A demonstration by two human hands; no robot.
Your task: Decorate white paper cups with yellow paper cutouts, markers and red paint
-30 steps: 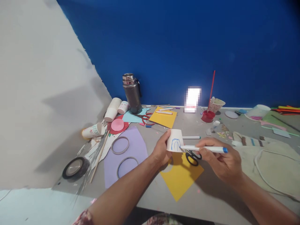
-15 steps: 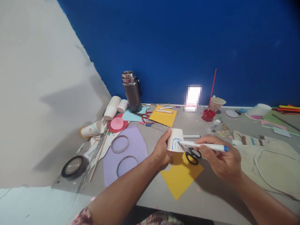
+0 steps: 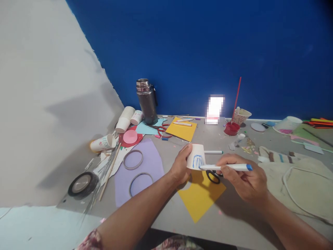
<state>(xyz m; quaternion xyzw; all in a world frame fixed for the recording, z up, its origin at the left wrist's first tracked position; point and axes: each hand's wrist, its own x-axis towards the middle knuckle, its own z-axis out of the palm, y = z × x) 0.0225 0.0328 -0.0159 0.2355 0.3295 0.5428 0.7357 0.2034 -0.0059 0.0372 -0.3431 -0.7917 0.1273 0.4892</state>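
A white paper cup, held upside down, is gripped by my left hand from its left side. Blue arched lines and strokes mark the side that faces me. Between the thumb and fingers of my right hand is a white felt-tip pen with a blue end. Its tip touches the cup near the lower rim, at the bottom of the drawing. Behind the cup lies another white pen. Black-handled scissors rest on a yellow paper sheet below, their blades hidden.
A steel flask stands by the blue wall. Paper cups, purple paper with two rings, and a tape roll lie left. A red paint pot with a stick stands behind my right hand; a cloth lies right.
The pen tip has moved down from the middle of the drawing towards the cup's lower rim. More blue strokes show inside the arch. My left hand still holds the cup.
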